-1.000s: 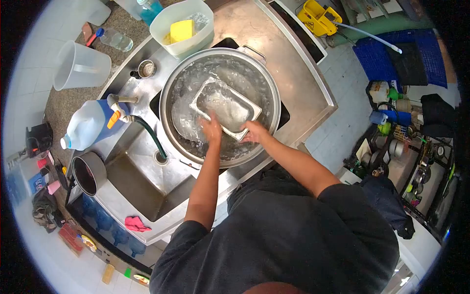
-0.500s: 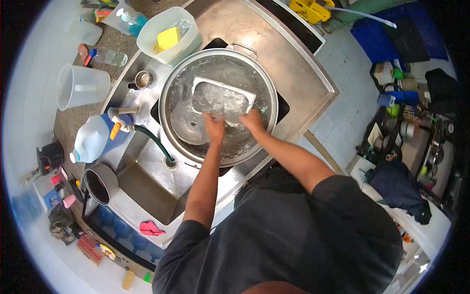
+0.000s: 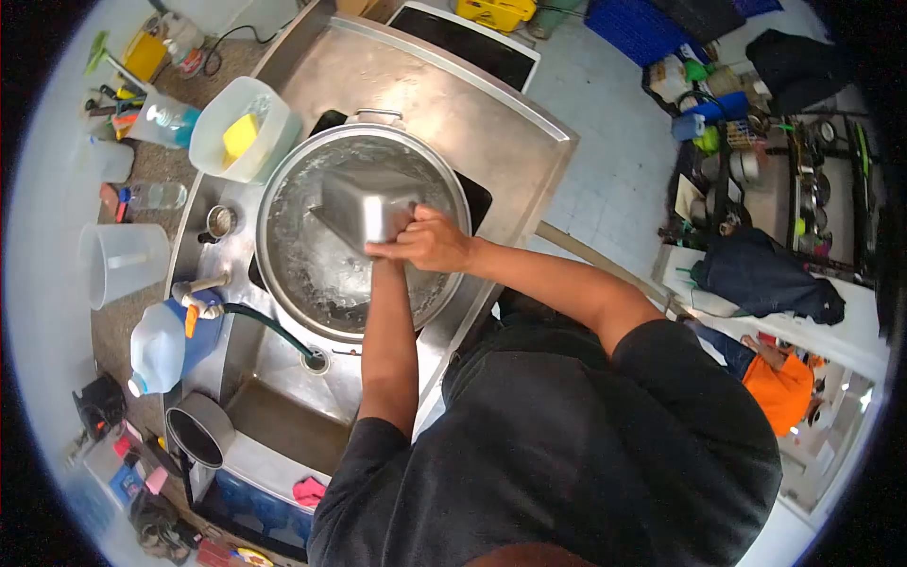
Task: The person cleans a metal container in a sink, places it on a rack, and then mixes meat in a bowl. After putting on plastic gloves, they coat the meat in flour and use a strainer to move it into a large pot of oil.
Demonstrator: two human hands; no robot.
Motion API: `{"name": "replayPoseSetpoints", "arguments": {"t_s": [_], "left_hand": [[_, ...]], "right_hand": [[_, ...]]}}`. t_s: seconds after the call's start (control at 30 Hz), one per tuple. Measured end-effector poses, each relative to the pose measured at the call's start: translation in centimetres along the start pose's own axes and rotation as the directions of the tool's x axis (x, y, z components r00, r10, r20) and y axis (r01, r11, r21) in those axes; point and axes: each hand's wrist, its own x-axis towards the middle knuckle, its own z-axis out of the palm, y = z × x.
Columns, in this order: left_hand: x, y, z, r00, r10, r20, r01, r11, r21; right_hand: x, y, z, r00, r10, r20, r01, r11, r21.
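Observation:
A rectangular stainless steel food pan point(image 3: 351, 200) is tipped over the big round pot point(image 3: 274, 274) of water. Fingers curled at the pan's lower right corner, my right hand point(image 3: 435, 241) grips it. The wrist of my left hand point(image 3: 385, 267) ends just under the pan, and its fingers are hidden behind the pan and my right hand. Below the pan, the water point(image 3: 354, 293) looks bubbly and stirred. Up and left of the pot, a yellow sponge point(image 3: 240, 136) sits in a translucent plastic tub point(image 3: 210, 123).
The pot stands on a steel counter point(image 3: 501, 142) next to a sink basin point(image 3: 293, 416). A green hose point(image 3: 269, 324) runs from the tap point(image 3: 200, 300) to a drain. A blue jug point(image 3: 159, 348), clear pitcher point(image 3: 123, 263) and small saucepan point(image 3: 201, 430) line the left. A person in orange point(image 3: 779, 387) is at far right.
The rectangular pan, submerged before, is now raised out of the water and tilted. My right hand has moved over to my left at its corner. The view has swung rightward.

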Motion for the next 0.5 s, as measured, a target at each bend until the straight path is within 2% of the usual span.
{"name": "replayPoseSetpoints", "arguments": {"t_s": [0.03, 0.07, 0.2, 0.3, 0.4, 0.5], "left_hand": [[0.1, 0.4, 0.1, 0.999, 0.002, 0.034, -0.003, 1.0, 0.021], [0.1, 1.0, 0.2, 0.998, 0.011, 0.064, -0.014, 0.999, 0.036], [0.1, 2.1, -1.1, 0.994, 0.033, 0.103, -0.045, 0.992, 0.117], [0.0, 0.9, -5.1, 0.996, 0.065, 0.058, -0.076, 0.975, 0.208], [0.8, 0.5, -10.0, 0.991, 0.13, 0.023, -0.13, 0.94, 0.314], [1.8, 1.5, -12.5, 0.981, 0.185, 0.049, -0.189, 0.89, 0.414]], "right_hand": [[0.4, -0.4, -1.0, 0.992, -0.128, -0.004, 0.127, 0.988, -0.085], [0.4, -0.5, -0.8, 0.974, -0.214, -0.07, 0.21, 0.976, -0.056], [0.3, -1.2, -2.2, 0.965, -0.25, -0.077, 0.25, 0.968, -0.014], [-0.4, -1.0, -1.5, 0.977, -0.194, -0.084, 0.198, 0.98, 0.038], [-3.0, -0.9, 1.9, 0.999, -0.035, -0.008, 0.036, 0.996, 0.084], [-5.7, -1.8, 6.8, 0.961, 0.23, -0.153, -0.221, 0.972, 0.077]]}}
